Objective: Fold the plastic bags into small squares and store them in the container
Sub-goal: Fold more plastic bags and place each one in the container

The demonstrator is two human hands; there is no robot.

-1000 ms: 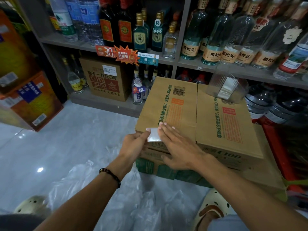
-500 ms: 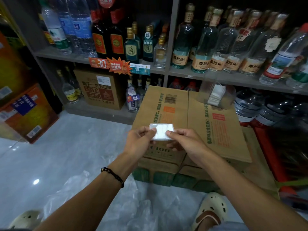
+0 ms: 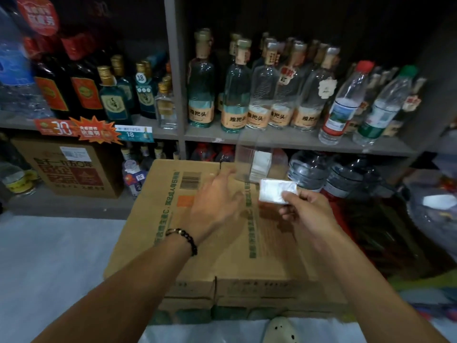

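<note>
My right hand [image 3: 305, 214] pinched the folded bag [image 3: 277, 191]; left hand [image 3: 215, 201] hung loose, empty. The container [image 3: 252, 162] already held squares; this one awaited storing.

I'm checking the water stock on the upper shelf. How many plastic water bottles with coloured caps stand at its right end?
2. The red-capped bottle stands right of the glass liquor bottles; the green-capped bottle stands just right of it. Darker bottles crowd behind them, so more may be hidden.

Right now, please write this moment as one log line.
right hand: holds folded bag | left hand: open, above box | container: on box
</note>
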